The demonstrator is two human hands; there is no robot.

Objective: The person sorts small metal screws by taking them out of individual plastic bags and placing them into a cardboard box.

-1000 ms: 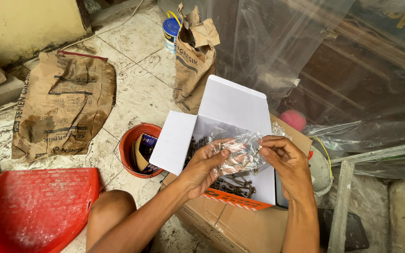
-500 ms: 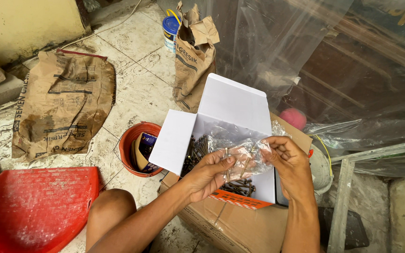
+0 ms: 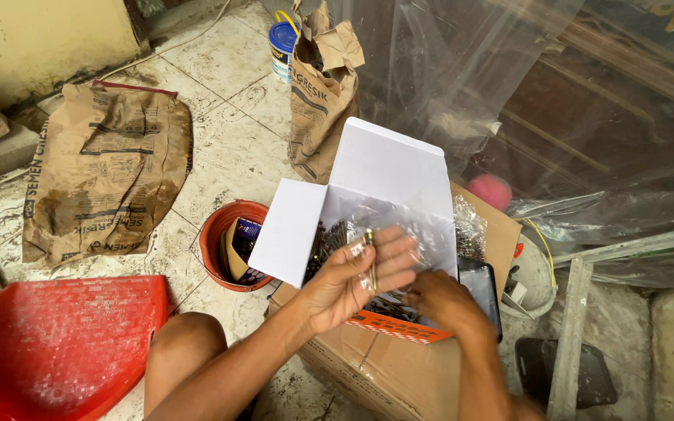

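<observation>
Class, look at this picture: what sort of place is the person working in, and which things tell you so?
Probably a building or renovation site: paper cement sacks lie on a dusty tiled floor, plastic sheeting hangs alongside, and the left hand holds screws over an open box.

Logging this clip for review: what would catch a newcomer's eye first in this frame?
At centre, the open white cardboard box with an orange front, full of dark screws, sits on a brown carton. The left hand pinches a few long screws above it, while the right hand reaches down into the box. At lower left a red plastic seat stands out, and a round orange bucket sits on the tiled floor beside the box.
</observation>
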